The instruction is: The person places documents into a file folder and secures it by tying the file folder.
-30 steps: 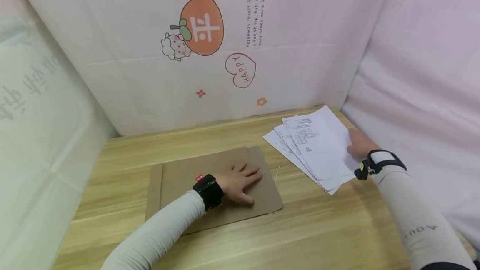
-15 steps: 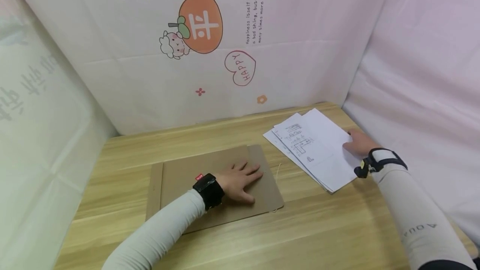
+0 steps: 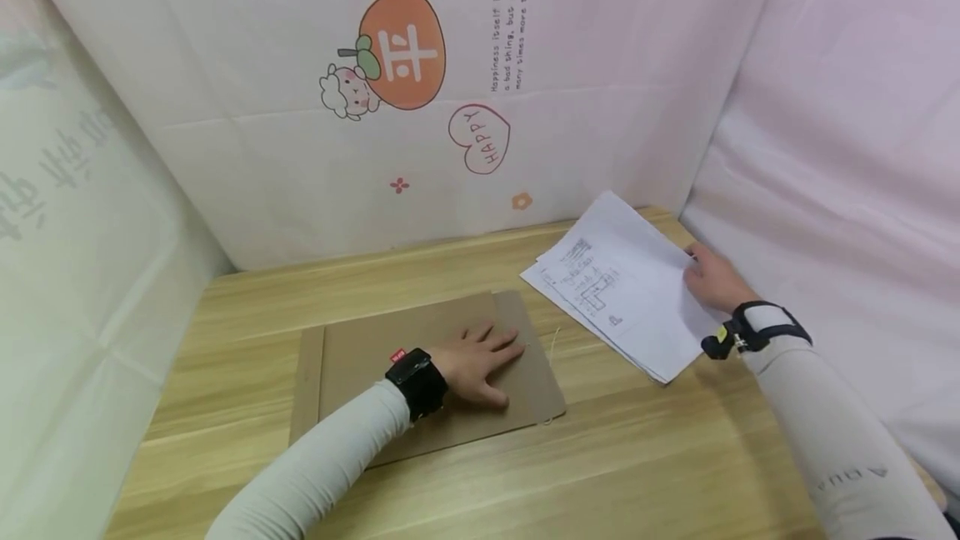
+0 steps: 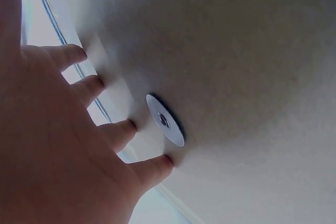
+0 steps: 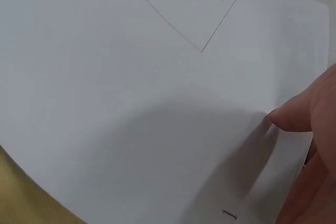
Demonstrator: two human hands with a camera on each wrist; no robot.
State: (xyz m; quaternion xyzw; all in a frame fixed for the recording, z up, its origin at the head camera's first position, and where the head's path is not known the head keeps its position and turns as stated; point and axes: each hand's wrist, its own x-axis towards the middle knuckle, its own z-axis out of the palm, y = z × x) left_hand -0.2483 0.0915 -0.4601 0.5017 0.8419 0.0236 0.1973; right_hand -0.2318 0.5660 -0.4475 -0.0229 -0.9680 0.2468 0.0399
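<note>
My left hand [image 3: 480, 365] lies flat with fingers spread on a brown kraft document folder [image 3: 356, 357]. The left wrist view has its fingertips pressing beside a pale round closure disc [image 4: 157, 111] riveted to the folder. Over at the right, my right hand [image 3: 716, 280] pinches the right edge of a stack of white paper sheets [image 3: 645, 273] printed with line drawings. The thumb is on top and the other fingers are beneath, mostly hidden. A staple [image 5: 229, 215] shows near the gripped edge in the right wrist view. The stack's far corner overlaps the back wall cloth.
Both hands work over a wood-grain table [image 3: 480, 490]. A thin string [image 3: 554, 345] trails from the folder's right side, and a small red tag [image 3: 397, 355] sits on its surface. Printed cloth [image 3: 300, 190] hangs behind the table, with more cloth at both sides.
The sheets, fanned out a second ago, now lie nearly on top of one another, and their far end has risen. My right hand keeps its grip; the left hand has stayed put.
</note>
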